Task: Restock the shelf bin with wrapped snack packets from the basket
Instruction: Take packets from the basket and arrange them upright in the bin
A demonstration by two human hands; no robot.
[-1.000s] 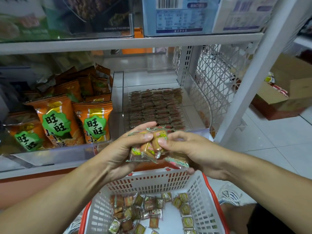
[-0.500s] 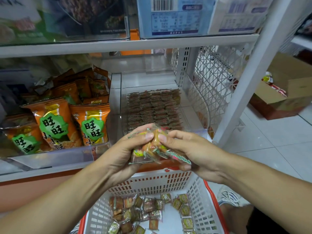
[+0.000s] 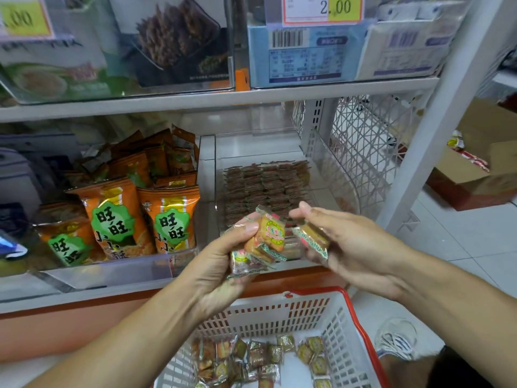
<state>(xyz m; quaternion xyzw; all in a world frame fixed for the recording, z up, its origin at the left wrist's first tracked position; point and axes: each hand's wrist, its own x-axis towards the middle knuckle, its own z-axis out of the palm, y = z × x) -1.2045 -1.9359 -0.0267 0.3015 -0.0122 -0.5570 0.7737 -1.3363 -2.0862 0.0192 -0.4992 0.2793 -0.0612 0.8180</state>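
Left hand pinches a fan of snack packets; right hand pinches one packet before the clear bin. Orange bags read 旺旺.

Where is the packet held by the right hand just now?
In the head view, the single packet sits right of centre, pinched in the right hand, just right of the left hand's bunch of packets, before the clear shelf bin.
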